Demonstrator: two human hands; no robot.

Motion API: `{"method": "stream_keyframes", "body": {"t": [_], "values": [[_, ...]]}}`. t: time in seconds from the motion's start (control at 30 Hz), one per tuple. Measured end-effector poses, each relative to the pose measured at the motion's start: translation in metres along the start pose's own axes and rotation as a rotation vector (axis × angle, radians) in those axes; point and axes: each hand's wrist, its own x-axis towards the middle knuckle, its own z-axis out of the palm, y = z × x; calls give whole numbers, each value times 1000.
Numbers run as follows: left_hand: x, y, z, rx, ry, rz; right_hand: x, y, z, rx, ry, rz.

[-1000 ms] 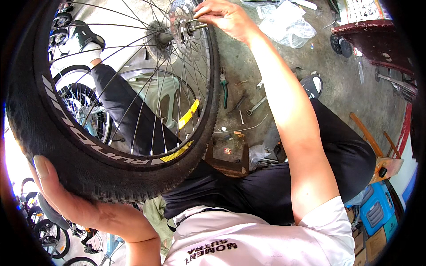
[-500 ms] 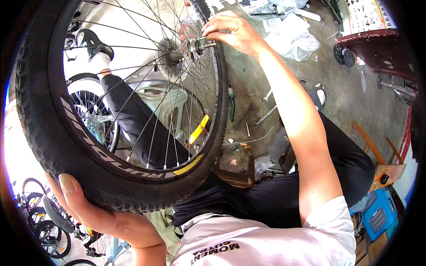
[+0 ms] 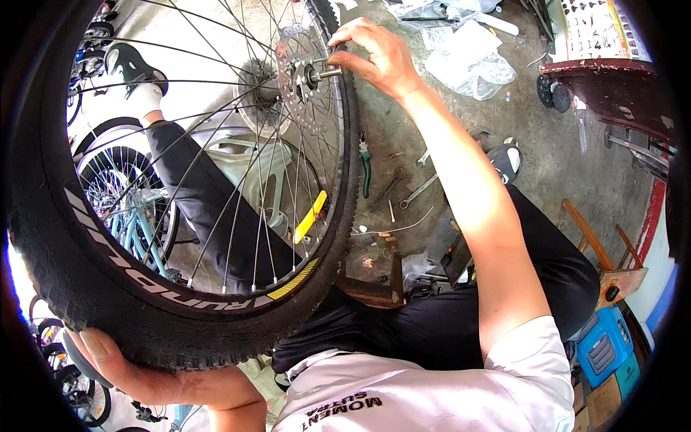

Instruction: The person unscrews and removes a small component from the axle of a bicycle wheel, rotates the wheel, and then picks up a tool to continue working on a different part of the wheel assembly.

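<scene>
A bicycle wheel with a knobbly black tire (image 3: 216,327) fills the left side, tilted up in front of me. My left hand (image 3: 137,374) grips the tire from below at the lower left, its thumb on the sidewall and most fingers hidden behind. At the hub, the metal axle (image 3: 330,72) sticks out past the brake disc (image 3: 286,86). My right hand (image 3: 381,61) is beside the axle end, thumb and fingers pinched together; what sits between them is too small to make out. A yellow reflector (image 3: 311,216) is fixed among the spokes.
Green-handled pliers (image 3: 366,169), a wrench (image 3: 417,191) and a bolt lie on the concrete floor. Clear plastic bags (image 3: 471,61) are at the top. A wheeled dark red cart (image 3: 612,90) and blue case (image 3: 604,345) stand right. Other bicycles (image 3: 129,216) show through and behind the wheel.
The wheel has shifted left and slightly down in view, with my left hand moving along with it. My right hand stays pinched by the axle end.
</scene>
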Motion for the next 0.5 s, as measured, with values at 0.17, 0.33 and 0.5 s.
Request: {"method": "stream_keyframes", "body": {"t": [0.17, 0.33, 0.5], "values": [[3, 1, 9, 135, -19, -6, 0, -5, 4, -11, -6, 35], [5, -1, 10, 126, -9, -31, 1, -7, 13, 7, 8, 57], [2, -11, 4, 73, -1, -34, 5, -9, 6, 58, -83, 47]]}}
